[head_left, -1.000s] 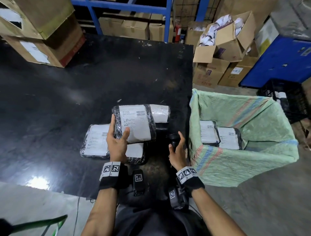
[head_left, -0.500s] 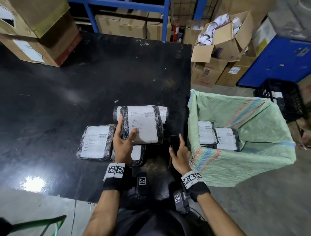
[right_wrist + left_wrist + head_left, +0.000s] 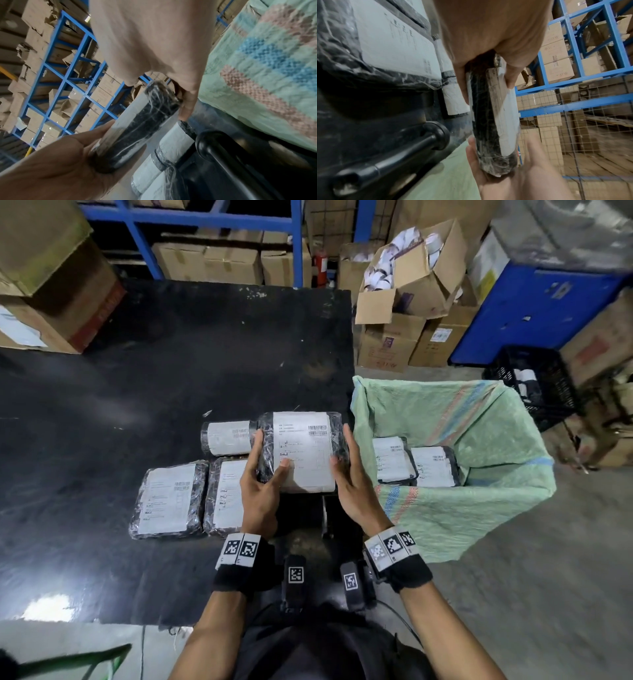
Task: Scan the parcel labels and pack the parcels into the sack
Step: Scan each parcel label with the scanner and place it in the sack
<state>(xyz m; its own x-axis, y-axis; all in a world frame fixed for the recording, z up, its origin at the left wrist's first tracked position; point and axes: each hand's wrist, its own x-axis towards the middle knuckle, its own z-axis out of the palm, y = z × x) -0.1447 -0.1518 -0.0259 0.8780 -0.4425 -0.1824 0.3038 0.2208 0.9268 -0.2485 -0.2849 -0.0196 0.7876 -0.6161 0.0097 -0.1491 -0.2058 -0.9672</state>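
A black-wrapped parcel (image 3: pixel 301 451) with a white label is held up over the table's right edge. My left hand (image 3: pixel 265 474) grips its left side, thumb on the label. My right hand (image 3: pixel 346 470) holds its right edge, thumb on top and fingers along the side. The left wrist view shows the parcel (image 3: pixel 488 121) edge-on between both hands. Just to the right stands the open green woven sack (image 3: pixel 445 518) with two parcels (image 3: pixel 392 460) inside. Three more parcels (image 3: pixel 168 498) lie on the black table (image 3: pixel 171 354). A black scanner (image 3: pixel 402 155) lies on the table below my hands.
Cardboard boxes (image 3: pixel 51 285) are stacked on the table's far left corner. Blue shelving (image 3: pixel 212 220) with cartons stands behind the table. More boxes (image 3: pixel 411 285), a blue cabinet (image 3: pixel 541 309) and a black crate (image 3: pixel 534 385) stand on the floor beyond the sack.
My left hand carried the parcel to the right, towards the sack. My right hand left the scanner on the table and took hold of the parcel's right edge.
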